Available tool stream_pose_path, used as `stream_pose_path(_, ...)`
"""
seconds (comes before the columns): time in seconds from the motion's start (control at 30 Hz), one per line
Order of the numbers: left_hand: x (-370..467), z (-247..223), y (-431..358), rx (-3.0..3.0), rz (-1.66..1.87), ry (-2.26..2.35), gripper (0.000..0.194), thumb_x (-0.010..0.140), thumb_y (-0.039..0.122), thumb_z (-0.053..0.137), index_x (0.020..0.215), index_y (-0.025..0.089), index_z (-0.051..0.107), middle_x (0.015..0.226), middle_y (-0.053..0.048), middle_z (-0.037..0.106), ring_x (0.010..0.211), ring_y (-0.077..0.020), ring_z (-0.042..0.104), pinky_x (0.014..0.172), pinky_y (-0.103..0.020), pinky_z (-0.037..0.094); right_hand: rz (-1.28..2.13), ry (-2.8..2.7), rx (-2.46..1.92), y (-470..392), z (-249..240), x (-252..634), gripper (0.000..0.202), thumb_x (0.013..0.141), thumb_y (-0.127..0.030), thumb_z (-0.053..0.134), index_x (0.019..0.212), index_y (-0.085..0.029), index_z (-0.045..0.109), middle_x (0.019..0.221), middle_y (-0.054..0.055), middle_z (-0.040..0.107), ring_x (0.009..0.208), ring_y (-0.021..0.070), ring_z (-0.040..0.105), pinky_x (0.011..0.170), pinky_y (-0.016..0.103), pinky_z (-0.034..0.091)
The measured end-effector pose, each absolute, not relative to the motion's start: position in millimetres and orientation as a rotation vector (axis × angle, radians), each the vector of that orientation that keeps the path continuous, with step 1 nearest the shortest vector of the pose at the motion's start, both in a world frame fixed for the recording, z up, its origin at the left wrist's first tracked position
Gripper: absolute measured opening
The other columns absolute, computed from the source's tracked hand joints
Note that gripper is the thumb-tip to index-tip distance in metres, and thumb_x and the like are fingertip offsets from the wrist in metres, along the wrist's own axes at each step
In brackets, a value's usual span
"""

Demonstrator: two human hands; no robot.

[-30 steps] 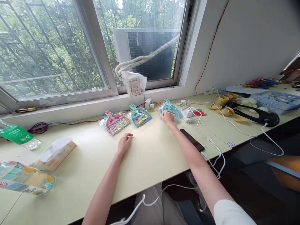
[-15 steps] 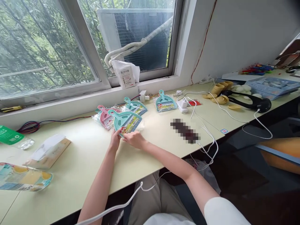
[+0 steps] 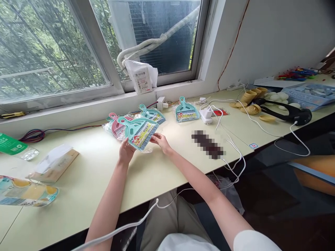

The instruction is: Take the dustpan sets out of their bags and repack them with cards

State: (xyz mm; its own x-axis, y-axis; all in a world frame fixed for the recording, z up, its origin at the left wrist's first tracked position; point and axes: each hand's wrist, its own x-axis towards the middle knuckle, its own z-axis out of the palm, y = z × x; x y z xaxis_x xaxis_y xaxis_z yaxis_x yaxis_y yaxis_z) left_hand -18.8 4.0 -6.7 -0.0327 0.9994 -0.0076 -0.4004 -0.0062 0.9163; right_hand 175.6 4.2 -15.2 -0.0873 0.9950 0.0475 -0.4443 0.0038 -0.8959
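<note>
A person's 2 bare hands are over a pale surface (image 3: 90, 174) by a window (image 3: 57, 52), with a packed set (image 3: 142, 134) between them. The set is a teal dustpan and a brush with blue-grey bristles, inside clear wrap with a printed card. The left hand (image 3: 127, 152) grips the set's lower left corner; the right hand (image 3: 161, 143) is narrow, its fingers at the right edge, though whether they pinch it I cannot tell. The set is tilted, handle towards the window.

Behind it lie a pink set (image 3: 113, 120), partly covered from view, and a 2nd teal set (image 3: 150, 113). A 3rd teal set (image 3: 186, 113) lies apart to the right, near a white charger (image 3: 206, 115). These are also in clear wrap.

On the left, a tissue pack (image 3: 53, 166) has white tissue showing at its top. Near it are a bottle with a green label (image 3: 12, 144) and a bottle with a fruit label (image 3: 28, 191); both are clear and cut off by the frame edge. On the sill, a white bag (image 3: 142, 82) hides its contents.

Far right, a blue box (image 3: 300, 104) holds pale pieces too small to identify. Beside it are white balls (image 3: 280, 97) and tan cups (image 3: 247, 97), their insides unclear.
</note>
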Motion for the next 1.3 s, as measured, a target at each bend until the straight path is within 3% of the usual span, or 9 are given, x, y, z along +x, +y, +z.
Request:
stream_pose_path(0.17, -24.4, -8.1, 5.7, 0.863, 1.316, 0.943, 0.030, 0.074, 0.024, 0.055, 0.102, 0.016, 0.062, 0.098, -0.008, 0.070, 0.095, -0.0231, 0.065, 0.077, -0.036, 0.056, 1.439, -0.929, -0.814, 3.4, -14.4, 174.0, 0.025, 0.076, -0.036, 0.063, 0.095, -0.022, 0.056, 0.098, 0.001, 0.063, 0.091, 0.0144, 0.062, 0.092, 0.032, 0.049)
stream_pose_path(0.33, -24.4, -8.1, 4.5, 0.831, 1.302, 0.897, 0.032, 0.073, 0.022, 0.056, 0.104, 0.015, 0.063, 0.101, -0.007, 0.069, 0.096, -0.0224, 0.065, 0.079, -0.036, 0.055, 1.419, -0.929, -0.721, 3.8, -11.7, 171.3, 0.025, 0.083, -0.039, 0.052, 0.102, -0.022, 0.054, 0.107, 0.003, 0.064, 0.101, 0.0153, 0.060, 0.095, 0.031, 0.046)
stream_pose_path(0.43, -23.2, -7.3, 2.7, 0.881, 1.244, 0.892, 0.034, 0.076, 0.025, 0.056, 0.108, 0.016, 0.062, 0.107, -0.008, 0.068, 0.100, -0.0244, 0.063, 0.082, -0.038, 0.054, 1.465, -0.912, -0.713, 1.9, -11.1, 169.7, 0.031, 0.081, -0.037, 0.060, 0.106, -0.024, 0.048, 0.104, 0.002, 0.066, 0.098, 0.0154, 0.062, 0.094, 0.034, 0.049)
stream_pose_path(0.63, -18.2, -15.9, 12.6, 0.946, 1.301, 0.927, 0.042, 0.087, 0.051, 0.047, 0.116, 0.023, 0.058, 0.115, -0.007, 0.065, 0.106, -0.0238, 0.061, 0.084, -0.038, 0.054, 1.508, -0.884, -0.774, 1.3, -14.1, 174.5, 0.037, 0.073, -0.026, 0.071, 0.104, -0.023, 0.050, 0.089, 0.001, 0.069, 0.086, 0.0177, 0.067, 0.088, 0.039, 0.055)
stream_pose_path(0.83, -44.3, -35.7, 38.0, 0.775, 1.590, 1.130, 0.024, 0.088, 0.038, 0.050, 0.097, 0.020, 0.063, 0.096, -0.005, 0.070, 0.094, -0.0180, 0.065, 0.076, -0.029, 0.054, 1.517, -0.986, -0.815, 1.4, -10.6, 176.6, 0.033, 0.072, -0.025, 0.072, 0.101, -0.019, 0.058, 0.084, 0.003, 0.070, 0.079, 0.0194, 0.068, 0.084, 0.043, 0.057)
stream_pose_path(1.0, -68.6, -30.8, 42.0, 0.756, 1.752, 1.174, 0.031, 0.091, 0.038, 0.042, 0.101, 0.018, 0.063, 0.097, -0.007, 0.070, 0.093, -0.0157, 0.066, 0.077, -0.027, 0.053, 1.591, -1.089, -0.779, -2.2, -9.9, 170.3, 0.039, 0.067, -0.029, 0.075, 0.102, -0.019, 0.059, 0.085, 0.003, 0.071, 0.077, 0.0198, 0.068, 0.082, 0.044, 0.057)
stream_pose_path(1.17, -77.2, -8.7, 27.0, 1.124, 1.974, 1.480, 0.048, 0.087, 0.048, 0.048, 0.128, 0.022, 0.050, 0.127, -0.009, 0.058, 0.118, -0.0201, 0.054, 0.098, -0.036, 0.043, 1.591, -1.129, -0.785, 0.2, -8.2, 179.8, 0.037, 0.068, -0.026, 0.073, 0.102, -0.018, 0.061, 0.089, 0.003, 0.071, 0.078, 0.0184, 0.067, 0.078, 0.039, 0.057)
stream_pose_path(1.23, -76.5, -1.5, 20.3, 1.408, 2.001, 1.641, 0.049, 0.084, 0.048, 0.054, 0.126, 0.021, 0.053, 0.130, -0.009, 0.056, 0.126, -0.0217, 0.046, 0.108, -0.039, 0.032, 1.633, -1.189, -0.796, 1.5, -7.4, 185.0, 0.038, 0.068, -0.024, 0.072, 0.104, -0.018, 0.061, 0.089, 0.003, 0.072, 0.077, 0.0179, 0.067, 0.074, 0.035, 0.057)
stream_pose_path(1.3, -73.5, 1.9, 16.4, 1.607, 1.833, 1.705, 0.045, 0.081, 0.048, 0.059, 0.115, 0.019, 0.061, 0.121, -0.010, 0.062, 0.123, -0.0246, 0.048, 0.108, -0.042, 0.031, 1.699, -1.278, -0.801, 1.6, -6.9, 187.9, 0.038, 0.068, -0.022, 0.072, 0.104, -0.017, 0.062, 0.087, 0.004, 0.072, 0.076, 0.0176, 0.067, 0.070, 0.031, 0.056)
